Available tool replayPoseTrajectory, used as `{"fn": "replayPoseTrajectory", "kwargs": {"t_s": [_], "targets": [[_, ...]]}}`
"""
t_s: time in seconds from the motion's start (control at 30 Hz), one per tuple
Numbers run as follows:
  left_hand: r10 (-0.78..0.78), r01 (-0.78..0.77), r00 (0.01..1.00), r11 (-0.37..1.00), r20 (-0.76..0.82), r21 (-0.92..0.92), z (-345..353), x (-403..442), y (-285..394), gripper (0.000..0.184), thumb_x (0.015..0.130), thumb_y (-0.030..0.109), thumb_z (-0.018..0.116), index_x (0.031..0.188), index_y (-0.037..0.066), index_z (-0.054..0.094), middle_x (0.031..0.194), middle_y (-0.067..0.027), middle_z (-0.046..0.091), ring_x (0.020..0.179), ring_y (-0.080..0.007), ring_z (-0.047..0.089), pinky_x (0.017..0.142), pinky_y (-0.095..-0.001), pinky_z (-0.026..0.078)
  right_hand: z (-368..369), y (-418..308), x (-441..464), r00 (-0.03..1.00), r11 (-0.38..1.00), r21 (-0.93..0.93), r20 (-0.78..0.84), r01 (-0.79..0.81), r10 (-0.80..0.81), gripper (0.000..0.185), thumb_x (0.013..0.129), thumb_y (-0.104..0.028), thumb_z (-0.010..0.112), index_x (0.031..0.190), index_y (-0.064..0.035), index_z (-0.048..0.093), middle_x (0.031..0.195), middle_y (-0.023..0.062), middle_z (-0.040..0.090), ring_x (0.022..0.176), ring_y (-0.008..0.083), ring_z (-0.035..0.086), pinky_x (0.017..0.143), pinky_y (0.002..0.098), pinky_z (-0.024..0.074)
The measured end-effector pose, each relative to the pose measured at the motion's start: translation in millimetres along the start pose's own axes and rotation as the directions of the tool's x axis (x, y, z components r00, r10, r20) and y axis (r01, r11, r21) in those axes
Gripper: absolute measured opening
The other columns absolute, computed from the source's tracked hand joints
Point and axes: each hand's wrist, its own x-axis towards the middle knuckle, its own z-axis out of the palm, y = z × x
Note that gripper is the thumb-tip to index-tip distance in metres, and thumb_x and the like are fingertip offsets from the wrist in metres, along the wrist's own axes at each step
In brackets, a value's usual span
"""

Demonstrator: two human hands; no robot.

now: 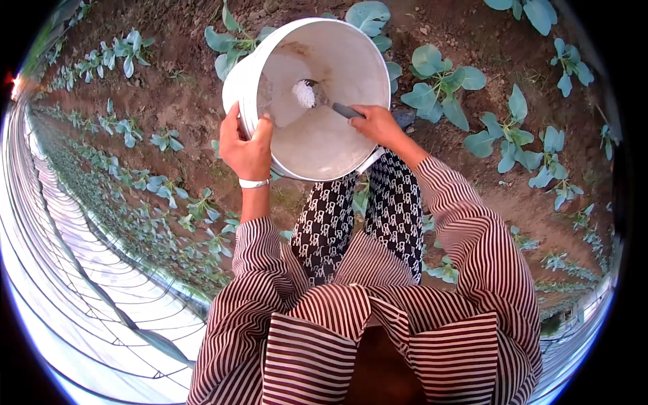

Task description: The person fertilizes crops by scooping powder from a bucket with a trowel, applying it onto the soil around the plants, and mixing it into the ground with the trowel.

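A white bucket is tilted so that I look into its open mouth. My left hand grips its rim at the left, thumb on the edge and fingers along the outer wall. Inside the bucket, my right hand is closed around the dark grey handle of a spoon. The spoon's head lies against the bucket's inside and bears white granules. Brownish stains mark the inner wall above the granules.
Leafy green plants grow in rows from brown soil on both sides. Several stand close to the bucket. My legs in patterned trousers are right below it. A pale sheeted wall with ribs curves along the left.
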Motion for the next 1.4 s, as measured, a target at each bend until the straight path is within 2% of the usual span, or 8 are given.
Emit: {"fn": "replayPoseTrajectory", "kwargs": {"t_s": [0.1, 0.23, 0.53, 0.67, 0.73, 0.9, 1.27, 1.4], "targets": [[-0.081, 0.081, 0.997, 0.996, -0.002, -0.027, 0, 5, -17, 0.044, 0.071, 0.008, 0.071, 0.112, -0.004, 0.062, 0.094, -0.0063, 0.064, 0.075, -0.0114, 0.056, 0.068, -0.0253, 0.048, -7, -2, -17, 0.999, 0.999, 0.031, -0.043, -0.019, 0.02, 0.044, 0.079, -0.024, 0.064, 0.118, -0.0058, 0.062, 0.068, 0.0073, 0.063, 0.06, 0.0107, 0.057, 0.06, 0.0273, 0.0479], [-0.195, 0.197, 0.98, 0.96, 0.032, -0.198, 12, 12, -49, 0.045, 0.072, 0.008, 0.07, 0.114, -0.005, 0.061, 0.093, -0.0047, 0.064, 0.073, -0.0084, 0.055, 0.066, -0.0229, 0.047, -36, -11, -47, 0.958, 0.824, 0.49, 0.167, -0.286, 0.233, 0.041, 0.087, -0.009, 0.059, 0.127, -0.0041, 0.056, 0.067, -0.0027, 0.052, 0.049, 0.0011, 0.037, 0.042, 0.018, 0.0281], [-0.293, 0.291, 0.956, 0.927, 0.027, -0.235, 8, 9, -76, 0.042, 0.078, 0.006, 0.065, 0.117, -0.006, 0.059, 0.092, -0.0052, 0.063, 0.075, -0.0094, 0.056, 0.068, -0.0227, 0.046, -117, 65, -79, 0.951, 0.612, 0.784, -0.101, -0.105, 0.293, 0.052, 0.084, -0.006, 0.063, 0.133, -0.0003, 0.047, 0.073, 0.0023, 0.058, 0.047, 0.0011, 0.041, 0.039, 0.0134, 0.0343], [-0.34, 0.325, 0.94, 0.911, -0.018, -0.253, -14, -16, -98, 0.039, 0.081, 0.003, 0.058, 0.118, -0.007, 0.057, 0.098, -0.0083, 0.063, 0.082, -0.0135, 0.057, 0.074, -0.0271, 0.047, -177, 93, -33, 0.897, 0.852, 0.519, -0.337, -0.077, 0.286, 0.052, 0.084, -0.01, 0.065, 0.133, -0.0061, 0.049, 0.075, 0.0012, 0.06, 0.049, 0.0007, 0.043, 0.039, 0.0128, 0.0347], [-0.413, 0.401, 0.911, 0.875, 0.015, -0.271, -25, -29, -115, 0.039, 0.081, 0.007, 0.057, 0.118, -0.007, 0.056, 0.101, -0.0092, 0.062, 0.085, -0.0152, 0.057, 0.077, -0.0287, 0.046, -202, 119, 12, 0.884, 0.977, 0.123, -0.417, -0.176, 0.211, 0.049, 0.085, -0.023, 0.065, 0.131, -0.0095, 0.053, 0.075, 0.0053, 0.061, 0.057, 0.0099, 0.052, 0.052, 0.0263, 0.0468], [-0.508, 0.503, 0.86, 0.821, 0.057, -0.27, -28, -59, -119, 0.039, 0.085, 0.016, 0.053, 0.118, -0.004, 0.054, 0.104, -0.0105, 0.061, 0.089, -0.018, 0.058, 0.078, -0.0309, 0.048, -210, 233, 117, 0.88, 0.797, -0.601, -0.352, 0.05, -0.32, 0.048, 0.088, -0.031, 0.059, 0.13, -0.0093, 0.053, 0.094, 0.0187, 0.065, 0.076, 0.0327, 0.062, 0.076, 0.0425, 0.0505], [-0.691, 0.678, 0.721, 0.684, 0.061, -0.268, -33, -109, -136, 0.05, 0.08, 0.023, 0.056, 0.121, -0.006, 0.051, 0.108, -0.013, 0.058, 0.094, -0.0216, 0.057, 0.081, -0.0323, 0.046, -209, 216, 185, 0.765, 0.663, -0.567, -0.644, -0.489, 0.014, 0.041, 0.092, -0.024, 0.047, 0.122, 0.0039, 0.047, 0.102, 0.0272, 0.061, 0.088, 0.0413, 0.062, 0.076, 0.0488, 0.0511], [-0.707, 0.681, 0.704, 0.65, 0.058, -0.337, -43, -124, -148, 0.05, 0.08, 0.019, 0.057, 0.123, -0.006, 0.049, 0.11, -0.0125, 0.057, 0.095, -0.0217, 0.056, 0.082, -0.0335, 0.046, -136, 242, 180, 0.78, 0.765, -0.471, -0.622, -0.438, 0.064, 0.034, 0.091, -0.017, 0.046, 0.117, 0.0052, 0.049, 0.091, 0.0301, 0.062, 0.082, 0.0433, 0.063, 0.072, 0.0488, 0.052]]}}
